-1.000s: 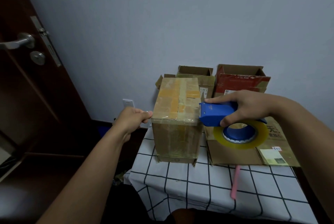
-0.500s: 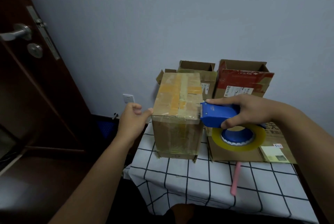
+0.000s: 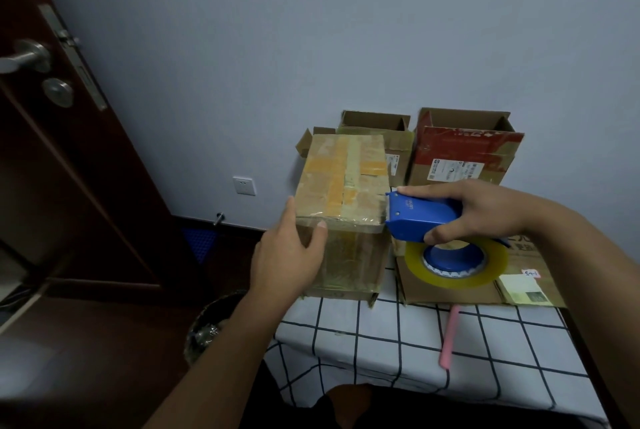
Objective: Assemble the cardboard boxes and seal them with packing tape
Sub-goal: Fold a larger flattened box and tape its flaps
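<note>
taped box: a closed cardboard box [image 3: 341, 186] is stood upright on the left part of the bench [image 3: 398, 342], its top covered with crossed strips of yellowish and clear tape.
left hand: the left hand [image 3: 291, 255] is laid against the box's near left corner, fingers straight and spread, the thumb tip pressed on the front face just under the top edge; nothing is gripped.
right hand: the right hand [image 3: 485, 210] is wrapped around the blue tape dispenser [image 3: 420, 220], index finger stretched along its top, thumb underneath.
dispenser: its front end is held touching the box's top right near corner; a roll of clear yellowish tape [image 3: 453, 264] is carried below the handle.
flattened cardboard: a flat piece of cardboard [image 3: 450, 291] with labels is lain on the bench under the roll, just right of the taped box.
open boxes: two open cardboard boxes are stood against the wall behind, a plain brown one [image 3: 381, 130] and one with a red band [image 3: 464, 151].
pink tool: a slim pink object [image 3: 449, 335] is lain on the checked cloth; what it is cannot be told.
surroundings: a dark wooden door [image 3: 52, 151] with a metal handle is seen at left, a wall socket [image 3: 244, 185] low on the wall, and a waste bin [image 3: 211, 324] on the floor beside the bench.
</note>
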